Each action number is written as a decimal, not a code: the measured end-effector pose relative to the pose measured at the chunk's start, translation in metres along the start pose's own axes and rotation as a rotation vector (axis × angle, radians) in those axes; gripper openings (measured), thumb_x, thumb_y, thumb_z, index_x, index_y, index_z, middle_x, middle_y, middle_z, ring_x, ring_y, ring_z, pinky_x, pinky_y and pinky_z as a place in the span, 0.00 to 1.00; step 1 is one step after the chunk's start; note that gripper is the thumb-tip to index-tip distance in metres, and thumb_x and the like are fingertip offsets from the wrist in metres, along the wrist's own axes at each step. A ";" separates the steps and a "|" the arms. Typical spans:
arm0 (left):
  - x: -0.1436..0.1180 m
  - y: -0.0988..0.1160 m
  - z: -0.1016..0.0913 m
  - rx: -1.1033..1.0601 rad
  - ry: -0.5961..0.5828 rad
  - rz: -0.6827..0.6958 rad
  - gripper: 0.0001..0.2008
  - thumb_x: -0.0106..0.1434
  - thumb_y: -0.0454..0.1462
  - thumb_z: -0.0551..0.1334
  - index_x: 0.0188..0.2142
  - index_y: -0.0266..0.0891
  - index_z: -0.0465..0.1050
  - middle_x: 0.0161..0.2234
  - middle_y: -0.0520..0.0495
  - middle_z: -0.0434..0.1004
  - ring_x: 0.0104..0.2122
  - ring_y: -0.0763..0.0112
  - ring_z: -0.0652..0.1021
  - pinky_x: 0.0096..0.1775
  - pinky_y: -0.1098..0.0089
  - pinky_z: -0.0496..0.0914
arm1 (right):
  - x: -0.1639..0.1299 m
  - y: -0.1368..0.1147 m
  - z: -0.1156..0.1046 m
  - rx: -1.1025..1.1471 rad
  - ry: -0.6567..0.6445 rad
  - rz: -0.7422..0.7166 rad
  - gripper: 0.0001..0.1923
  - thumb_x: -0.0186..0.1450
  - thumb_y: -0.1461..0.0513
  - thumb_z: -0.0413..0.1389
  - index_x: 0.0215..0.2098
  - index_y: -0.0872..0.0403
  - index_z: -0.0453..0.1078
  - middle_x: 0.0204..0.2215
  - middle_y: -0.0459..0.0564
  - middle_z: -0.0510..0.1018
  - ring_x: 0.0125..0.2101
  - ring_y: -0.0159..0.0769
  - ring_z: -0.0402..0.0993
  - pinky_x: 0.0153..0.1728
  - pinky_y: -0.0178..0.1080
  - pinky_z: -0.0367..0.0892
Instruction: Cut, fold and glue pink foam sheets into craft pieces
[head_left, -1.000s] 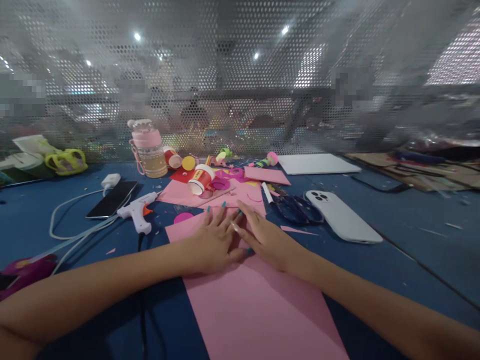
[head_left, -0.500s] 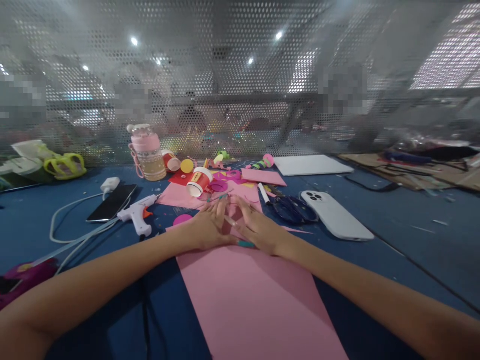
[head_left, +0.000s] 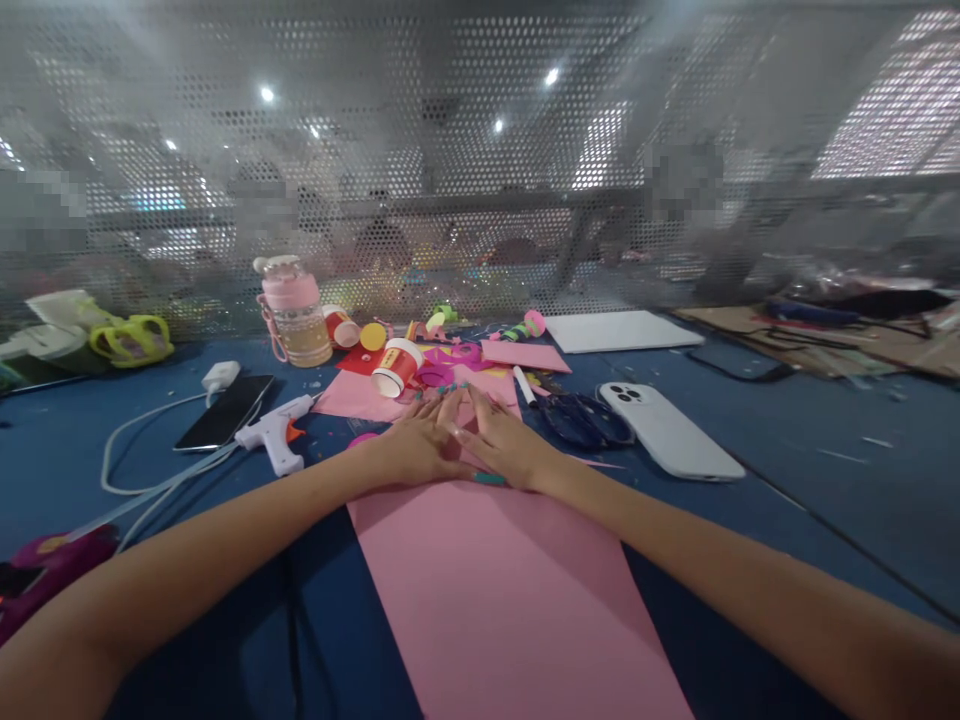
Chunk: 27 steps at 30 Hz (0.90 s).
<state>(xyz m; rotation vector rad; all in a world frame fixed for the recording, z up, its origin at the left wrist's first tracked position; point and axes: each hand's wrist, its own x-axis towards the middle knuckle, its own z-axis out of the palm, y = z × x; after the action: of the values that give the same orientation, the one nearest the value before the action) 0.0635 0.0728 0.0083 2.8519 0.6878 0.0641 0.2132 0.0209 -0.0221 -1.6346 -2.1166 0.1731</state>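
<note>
Pink paper sheet (head_left: 502,590) lies flat on the blue surface (head_left: 787,470) at lower centre of the frame, its long axis running from the bottom edge up toward the frame centre. One sheet is under the hands. Left hand (head_left: 412,450) and right hand (head_left: 506,445) both rest open, palms down, fingers extended and overlapping at the sheet's far end. Nearby: one glue gun (head_left: 274,435) at left, one pair of scissors (head_left: 581,420) and one white phone (head_left: 667,430) at right.

Single head-mounted view, facing forward and down along both forearms; fingers (head_left: 442,415) lie mid-frame, mesh screen (head_left: 480,150) beyond them.
</note>
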 end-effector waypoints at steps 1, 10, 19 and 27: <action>0.000 0.000 0.000 0.002 -0.004 -0.011 0.44 0.52 0.53 0.56 0.60 0.31 0.39 0.61 0.36 0.37 0.60 0.56 0.44 0.57 0.57 0.40 | 0.000 -0.001 -0.001 0.008 -0.013 0.015 0.42 0.61 0.44 0.32 0.59 0.71 0.40 0.56 0.70 0.54 0.58 0.48 0.45 0.55 0.52 0.43; -0.002 0.001 0.002 -0.036 0.070 0.006 0.30 0.51 0.50 0.58 0.52 0.42 0.62 0.59 0.43 0.52 0.58 0.52 0.52 0.56 0.52 0.45 | -0.001 -0.001 -0.003 0.036 0.030 0.009 0.41 0.62 0.45 0.36 0.61 0.64 0.28 0.54 0.68 0.58 0.54 0.47 0.56 0.52 0.54 0.47; -0.005 0.000 0.004 0.016 0.086 0.035 0.19 0.54 0.51 0.55 0.41 0.47 0.72 0.57 0.48 0.58 0.57 0.52 0.54 0.54 0.50 0.45 | -0.001 -0.006 -0.006 -0.101 -0.010 -0.010 0.43 0.61 0.46 0.38 0.60 0.68 0.27 0.48 0.68 0.68 0.51 0.48 0.60 0.51 0.53 0.49; 0.000 0.005 -0.001 -0.014 0.091 0.053 0.44 0.49 0.52 0.59 0.60 0.37 0.43 0.61 0.38 0.45 0.59 0.53 0.48 0.56 0.53 0.45 | -0.002 -0.011 -0.008 -0.036 -0.008 0.012 0.45 0.61 0.45 0.37 0.60 0.67 0.22 0.47 0.66 0.69 0.50 0.50 0.63 0.51 0.55 0.47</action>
<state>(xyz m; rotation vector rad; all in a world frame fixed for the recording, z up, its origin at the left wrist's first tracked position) 0.0657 0.0681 0.0102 2.8691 0.6263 0.2072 0.2071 0.0140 -0.0117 -1.6709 -2.1278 0.1460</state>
